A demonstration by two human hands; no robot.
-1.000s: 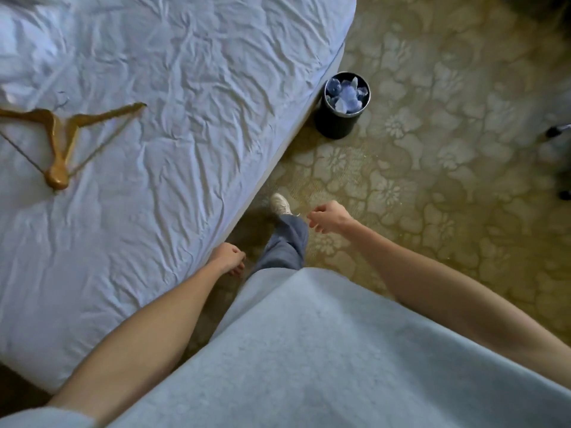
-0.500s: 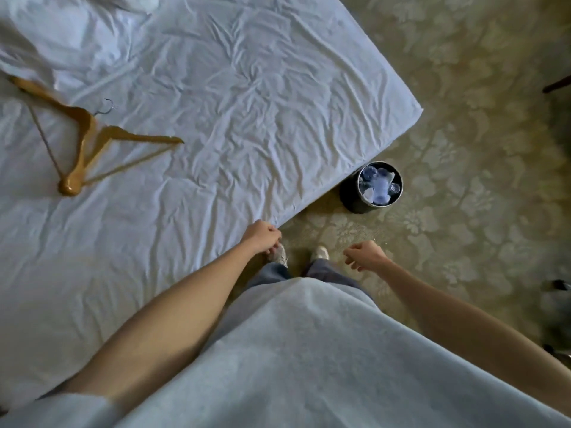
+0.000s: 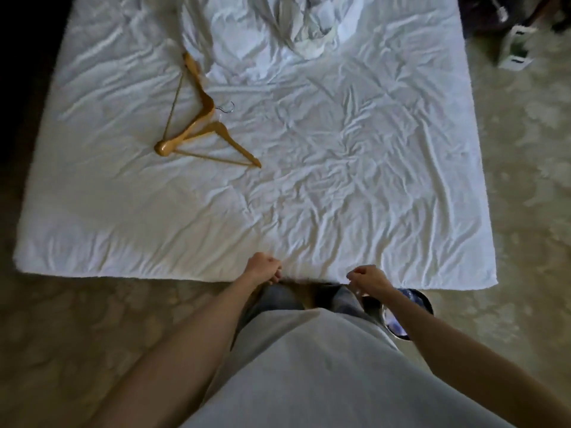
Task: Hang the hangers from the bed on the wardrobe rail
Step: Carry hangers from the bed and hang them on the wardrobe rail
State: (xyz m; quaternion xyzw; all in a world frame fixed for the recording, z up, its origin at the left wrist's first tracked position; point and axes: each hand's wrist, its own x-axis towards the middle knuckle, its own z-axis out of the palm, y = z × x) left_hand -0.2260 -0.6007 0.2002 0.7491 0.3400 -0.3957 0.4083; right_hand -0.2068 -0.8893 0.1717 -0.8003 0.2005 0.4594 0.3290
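Two wooden hangers (image 3: 197, 131) were left on the bed (image 3: 340, 168), far left, untouched. Nothing was held: left hand (image 3: 262, 268) and right hand (image 3: 369, 278) were loosely curled at near edge. Hanging not started.

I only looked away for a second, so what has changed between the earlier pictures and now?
The person has stepped round from the side of the bed to face its foot. Both hands, left hand and right hand, have stayed loosely curled and empty throughout; nothing was picked up or let go. The two wooden hangers lie overlapped on the sheet as before, and the bin remains by the bed corner.
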